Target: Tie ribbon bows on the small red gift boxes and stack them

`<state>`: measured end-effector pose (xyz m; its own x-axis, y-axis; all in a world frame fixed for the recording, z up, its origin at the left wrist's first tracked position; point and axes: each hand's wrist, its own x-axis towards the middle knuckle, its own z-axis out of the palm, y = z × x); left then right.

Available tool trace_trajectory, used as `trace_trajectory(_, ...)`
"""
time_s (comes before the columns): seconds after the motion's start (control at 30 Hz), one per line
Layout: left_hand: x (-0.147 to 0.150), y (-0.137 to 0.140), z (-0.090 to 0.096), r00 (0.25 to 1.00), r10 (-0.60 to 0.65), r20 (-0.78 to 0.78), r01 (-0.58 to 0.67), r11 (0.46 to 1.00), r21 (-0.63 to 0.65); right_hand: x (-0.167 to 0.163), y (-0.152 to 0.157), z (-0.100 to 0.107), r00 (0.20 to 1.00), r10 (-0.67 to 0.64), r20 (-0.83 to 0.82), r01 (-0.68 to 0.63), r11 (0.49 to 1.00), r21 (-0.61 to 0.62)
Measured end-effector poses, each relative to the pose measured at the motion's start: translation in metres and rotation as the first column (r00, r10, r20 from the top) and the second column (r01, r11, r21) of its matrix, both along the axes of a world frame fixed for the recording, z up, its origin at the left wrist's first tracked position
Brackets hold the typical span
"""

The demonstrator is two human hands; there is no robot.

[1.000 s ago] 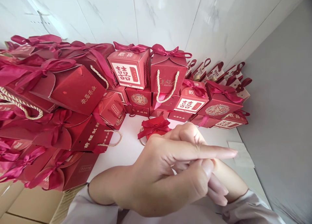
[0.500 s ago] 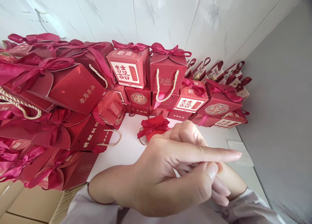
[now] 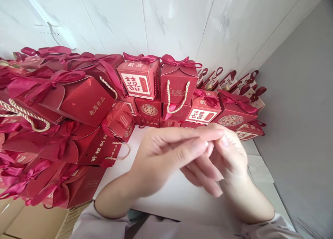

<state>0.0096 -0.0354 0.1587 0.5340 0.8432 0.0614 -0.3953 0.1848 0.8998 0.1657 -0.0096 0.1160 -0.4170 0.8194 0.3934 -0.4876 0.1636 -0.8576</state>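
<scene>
My left hand point(image 3: 166, 156) is in the middle of the head view, its fingers stretched to the right and holding no object. Its index finger and thumb lie above the other fingers, which slant down. My right hand point(image 3: 232, 159) meets it from the right. The right thumb presses near the tip of the left index finger; the other right fingers are mostly hidden. Both hands are over the white tabletop point(image 3: 169, 201). Behind them stand red gift boxes, one with double-happiness print point(image 3: 201, 114), another with a gold cord handle point(image 3: 179, 81).
Stacked red gift boxes point(image 3: 96, 102) with ribbon bows fill the left side. White cards with dark red loops point(image 3: 229, 81) lean at the back right. A marbled wall point(image 3: 177, 20) rises behind, and a grey panel point(image 3: 299, 111) borders the right. Brown cardboard point(image 3: 36, 220) lies at lower left.
My right hand has come out from behind the left, its thumb now at the left index fingertip. My left thumb has straightened. The small bowed red box behind the hands is now hidden.
</scene>
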Motion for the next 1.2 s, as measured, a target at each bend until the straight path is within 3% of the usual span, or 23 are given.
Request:
trace_trajectory(0.1, -0.007, 0.011, -0.003, 0.980, -0.182, 0.077, 0.190, 0.976, -0.105, 0.006, -0.010, 0.004, 0.995, -0.075, -0.069, 0.080, 0.994, 0.071)
trace_trajectory(0.2, -0.009, 0.017, -0.001, 0.954, -0.282, 0.098, 0.297, 0.931, -0.213, 0.009, -0.015, 0.005, 0.996, -0.070, -0.059, 0.076, 0.992, 0.096)
trace_trajectory(0.53, -0.007, 0.015, 0.000, 0.923, -0.345, 0.171, 0.380, 0.885, -0.268, 0.013, -0.019, 0.010, 0.999, -0.032, -0.008, 0.033, 0.995, 0.097)
trace_trajectory(0.73, -0.007, 0.014, -0.002, 0.947, -0.304, 0.108, 0.320, 0.925, -0.203, 0.013, -0.019, 0.013, 1.000, -0.021, 0.008, 0.020, 0.995, 0.097)
trace_trajectory(0.87, -0.007, 0.013, -0.003, 0.961, -0.274, 0.046, 0.277, 0.933, -0.229, 0.012, -0.019, 0.014, 1.000, -0.004, -0.012, 0.005, 0.996, 0.085)
trace_trajectory(1.2, 0.002, 0.004, -0.002, 0.986, -0.149, 0.069, 0.158, 0.974, -0.162, 0.010, -0.018, 0.014, 1.000, 0.008, -0.014, -0.007, 0.997, 0.076)
